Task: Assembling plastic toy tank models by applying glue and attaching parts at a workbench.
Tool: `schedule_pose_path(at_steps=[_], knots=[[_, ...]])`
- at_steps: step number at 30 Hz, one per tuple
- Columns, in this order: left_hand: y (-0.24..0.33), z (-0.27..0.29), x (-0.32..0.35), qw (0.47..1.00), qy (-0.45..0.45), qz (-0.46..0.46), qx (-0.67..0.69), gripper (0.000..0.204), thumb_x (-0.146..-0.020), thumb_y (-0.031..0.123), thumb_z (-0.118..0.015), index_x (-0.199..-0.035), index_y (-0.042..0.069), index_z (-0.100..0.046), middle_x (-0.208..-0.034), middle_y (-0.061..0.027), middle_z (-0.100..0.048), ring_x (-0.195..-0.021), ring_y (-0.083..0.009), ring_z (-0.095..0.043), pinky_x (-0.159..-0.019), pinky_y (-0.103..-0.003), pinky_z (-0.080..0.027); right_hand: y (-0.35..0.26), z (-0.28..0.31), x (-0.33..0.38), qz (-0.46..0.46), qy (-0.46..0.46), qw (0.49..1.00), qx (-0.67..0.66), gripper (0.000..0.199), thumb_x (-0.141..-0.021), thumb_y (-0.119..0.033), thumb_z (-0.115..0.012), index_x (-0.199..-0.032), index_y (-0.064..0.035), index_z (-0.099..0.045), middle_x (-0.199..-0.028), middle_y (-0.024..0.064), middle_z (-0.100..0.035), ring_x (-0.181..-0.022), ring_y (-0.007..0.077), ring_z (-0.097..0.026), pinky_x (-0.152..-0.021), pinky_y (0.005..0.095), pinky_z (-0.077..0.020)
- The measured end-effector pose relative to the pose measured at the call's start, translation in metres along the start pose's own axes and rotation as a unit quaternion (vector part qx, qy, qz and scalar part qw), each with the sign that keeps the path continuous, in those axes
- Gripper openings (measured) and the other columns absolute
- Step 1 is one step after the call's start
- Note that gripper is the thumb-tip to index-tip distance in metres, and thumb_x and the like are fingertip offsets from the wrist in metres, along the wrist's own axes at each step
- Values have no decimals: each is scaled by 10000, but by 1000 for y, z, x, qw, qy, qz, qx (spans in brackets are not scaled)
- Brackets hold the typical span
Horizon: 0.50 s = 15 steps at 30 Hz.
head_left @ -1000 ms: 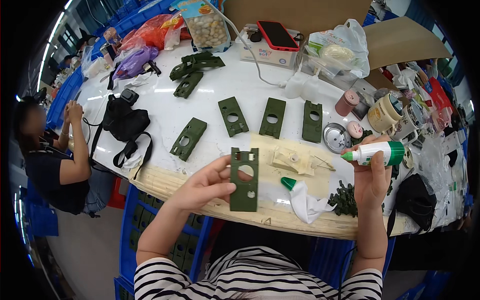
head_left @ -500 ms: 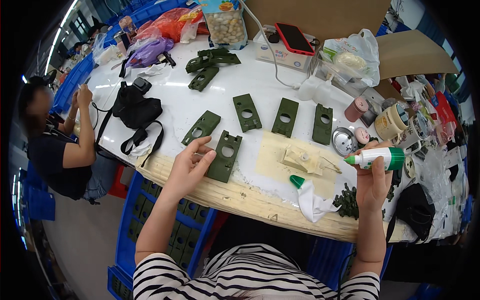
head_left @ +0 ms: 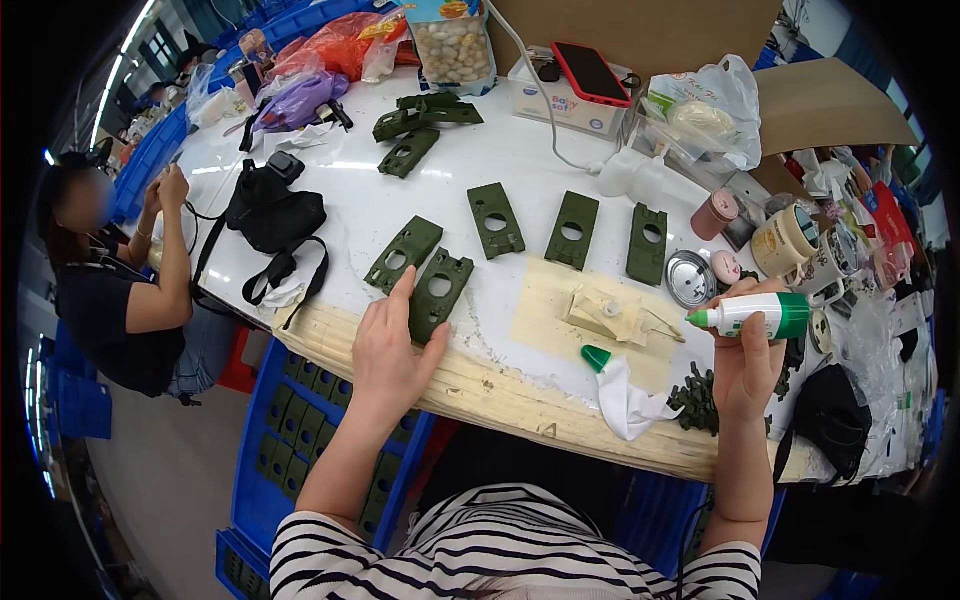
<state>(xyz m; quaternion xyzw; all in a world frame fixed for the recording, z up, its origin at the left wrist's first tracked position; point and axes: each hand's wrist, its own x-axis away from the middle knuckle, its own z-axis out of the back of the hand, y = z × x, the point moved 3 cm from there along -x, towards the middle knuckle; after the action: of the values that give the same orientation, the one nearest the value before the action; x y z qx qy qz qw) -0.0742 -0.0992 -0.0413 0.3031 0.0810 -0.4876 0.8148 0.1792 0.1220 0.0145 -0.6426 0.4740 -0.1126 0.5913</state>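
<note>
My left hand (head_left: 390, 350) straddles the near end of a dark green plastic model tank hull plate (head_left: 441, 290), thumb on one edge and fingers along the other. The plate lies flat, slanted, close beside another green hull plate (head_left: 404, 254). Raised at the right, my right hand (head_left: 745, 365) is closed around a white glue bottle (head_left: 750, 317), its light green nozzle pointing left and its dark green base to the right. Three more hull plates, the middle one (head_left: 573, 231) among them, lie in a spaced row beyond. A green cap (head_left: 595, 358) rests by a white cloth (head_left: 628, 405).
A masking-taped block (head_left: 605, 312) sits on a tan sheet (head_left: 535, 325). Small green parts (head_left: 697, 400) are heaped near the front edge. Stacked hull pieces (head_left: 425, 115), a black bag (head_left: 270, 212) and a phone (head_left: 590, 75) lie farther back. A co-worker (head_left: 120, 290) sits left.
My left hand has come round the near end of the hull plate, which has shifted up and left, closer to its neighbour, and turned slightly. The glue bottle has barely moved.
</note>
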Motion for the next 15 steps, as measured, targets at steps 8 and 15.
schedule_pose_path(at_steps=[8,15], knots=[[-4,16,2,998,31,31,-49,857,-642,220,-814,-1351,21,-375,-1352,-238,-369,-1278,-399,-320,-1040,-465,-298,1,6,0,20,-37,998,37,237,-927,-226,-549,-1010,-36,-434,-955,97,-482,-883,180,-586,-790,351,-529],[-13,18,-5,998,-3,3,-68,704,-613,262,-828,-1203,76,-492,-1372,-233,-349,-1344,-417,-219,-1059,-516,-260,4,5,0,18,-34,999,33,248,-921,-234,-560,-1005,-34,-438,-943,100,-489,-862,182,-584,-787,338,-522]])
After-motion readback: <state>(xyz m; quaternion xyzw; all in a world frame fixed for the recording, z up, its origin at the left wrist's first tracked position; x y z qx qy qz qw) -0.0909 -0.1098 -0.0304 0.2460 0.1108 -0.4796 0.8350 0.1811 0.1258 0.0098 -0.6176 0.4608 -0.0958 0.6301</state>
